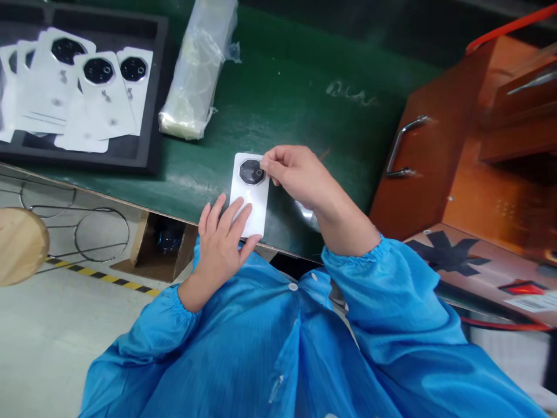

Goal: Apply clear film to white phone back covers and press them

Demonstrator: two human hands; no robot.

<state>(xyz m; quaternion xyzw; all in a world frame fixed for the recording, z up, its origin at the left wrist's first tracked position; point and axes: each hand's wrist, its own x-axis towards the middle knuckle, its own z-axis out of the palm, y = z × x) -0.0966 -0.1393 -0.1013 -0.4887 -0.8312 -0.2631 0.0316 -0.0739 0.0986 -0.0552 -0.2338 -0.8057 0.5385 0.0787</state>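
Note:
A white phone back panel [255,213] with a black octagonal camera window [252,172] lies on the green worktable near its front edge. My left hand [224,241] rests on the panel's lower left part, fingers stretched out and spread. At the panel's upper right, my right hand [300,174] is closed in a pinch, thumb and fingertip pressed together at the right edge of the camera window. What the pinch holds, if anything, is too small to make out.
At the left, a black tray [148,152] holds several similar white panels [107,110]. A long plastic-wrapped bundle [191,87] lies to its right. An orange-brown cabinet [418,145] with a metal handle stands at the right. A wooden-topped stool [21,247] is at lower left.

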